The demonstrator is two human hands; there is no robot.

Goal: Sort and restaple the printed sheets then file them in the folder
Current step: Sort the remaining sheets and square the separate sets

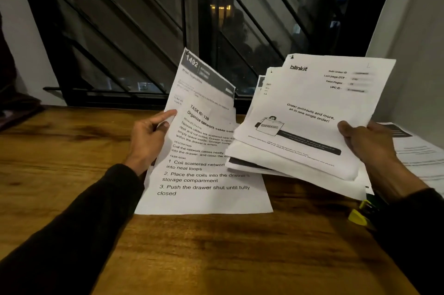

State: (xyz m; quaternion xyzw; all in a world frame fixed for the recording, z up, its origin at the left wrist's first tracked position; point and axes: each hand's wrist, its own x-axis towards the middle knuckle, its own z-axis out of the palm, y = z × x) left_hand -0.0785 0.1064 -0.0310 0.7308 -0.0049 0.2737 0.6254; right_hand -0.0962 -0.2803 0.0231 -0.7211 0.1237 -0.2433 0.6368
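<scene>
Left grip (146, 141) on sheets (204, 131); right grip (367, 143) on stack (310, 114)

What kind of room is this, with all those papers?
Probably a home desk or study corner, at night. A wooden table sits against a barred window that is dark outside, and both hands hold printed sheets above it.

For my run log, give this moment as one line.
left hand: holds task sheets | right hand: holds blinkit stack | stapling: not yet
</scene>
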